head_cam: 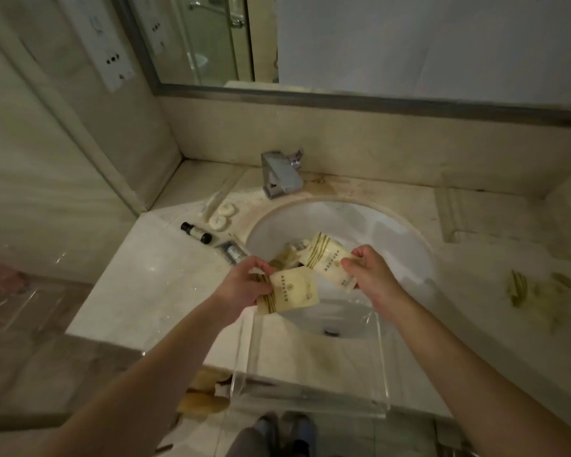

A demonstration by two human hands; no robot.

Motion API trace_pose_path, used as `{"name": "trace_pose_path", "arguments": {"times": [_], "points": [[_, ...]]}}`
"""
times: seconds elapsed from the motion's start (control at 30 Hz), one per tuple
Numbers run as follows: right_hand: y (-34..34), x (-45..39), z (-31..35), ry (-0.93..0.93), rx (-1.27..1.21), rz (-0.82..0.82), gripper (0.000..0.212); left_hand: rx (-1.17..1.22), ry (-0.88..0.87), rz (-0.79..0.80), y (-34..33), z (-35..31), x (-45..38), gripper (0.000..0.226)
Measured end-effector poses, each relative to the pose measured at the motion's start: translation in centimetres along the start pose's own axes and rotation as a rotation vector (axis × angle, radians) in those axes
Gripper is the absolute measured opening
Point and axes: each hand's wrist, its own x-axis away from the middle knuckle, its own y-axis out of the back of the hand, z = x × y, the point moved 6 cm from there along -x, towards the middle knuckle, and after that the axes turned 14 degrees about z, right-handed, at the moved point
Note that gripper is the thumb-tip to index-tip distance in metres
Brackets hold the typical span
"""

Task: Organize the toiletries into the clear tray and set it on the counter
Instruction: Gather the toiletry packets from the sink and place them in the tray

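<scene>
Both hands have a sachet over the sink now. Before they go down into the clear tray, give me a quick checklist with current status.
1. Left hand grips a cream sachet: ok.
2. Right hand pinches the second sachet: ok.
3. Clear tray directly below the hands, open side up: ok.
4. Tray seated stably: not ok, it overhangs the counter's front edge.
5. Room left inside tray: cannot tell, its walls are transparent and contents unclear.
6. Items still loose on the counter: not ok, dark bottle, two round soaps and a small packet remain.
</scene>
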Motion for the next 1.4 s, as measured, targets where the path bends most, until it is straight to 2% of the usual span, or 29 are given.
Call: {"name": "trace_pose_path", "arguments": {"times": [0.1, 0.23, 0.4, 0.6, 0.73, 0.83, 1.03, 1.17, 1.23, 1.3, 1.4], "points": [[-0.3, 0.9, -0.7, 0.024, -0.002, -0.019, 0.01, -0.271, 0.055, 0.072, -0.3, 1.1, 1.9, 0.033], [-1.0, 1.9, -2.2, 0.024, 0.055, 0.018, 0.019, -0.789, 0.172, 0.208, -2.2, 3.3, 2.8, 0.024], [-1.8, 2.4, -3.5, -0.006, 0.149, 0.065, 0.017, -1.09, 0.197, 0.325, -4.9, 5.8, 3.0, 0.024], [-4.0, 2.4, -4.5, -0.043, 0.354, 0.119, 0.011, -1.441, 0.149, 0.267, -5.1, 6.6, 3.5, 0.021], [-6.8, 2.3, -5.3, -0.046, 0.452, 0.166, 0.014, -1.617, 0.06, 0.143, -4.6, 6.5, 4.1, 0.025], [-8.5, 2.1, -5.9, -0.06, 0.51, 0.151, 0.016, -1.621, 0.02, -0.006, -3.8, 6.4, 4.6, 0.028], [-11.5, 2.1, -5.6, 0.032, 0.716, 0.034, 0.018, -1.426, -0.016, -0.227, -1.8, 5.7, 5.0, 0.024], [-12.7, 2.5, -5.2, 0.108, 0.994, -0.101, 0.018, -1.326, 0.03, -0.267, -0.7, 5.6, 4.6, 0.021], [-13.2, 2.5, -5.4, 0.096, 1.094, -0.151, 0.033, -1.288, 0.032, -0.281, -0.4, 5.6, 4.5, 0.02], [-13.2, 2.4, -5.5, 0.09, 1.115, -0.191, 0.049, -1.248, 0.033, -0.295, -0.1, 5.5, 4.3, 0.017], [-12.3, 2.4, -5.1, 0.124, 1.124, -0.227, 0.051, -1.197, 0.025, -0.306, 0.3, 5.2, 3.8, 0.013]]}}
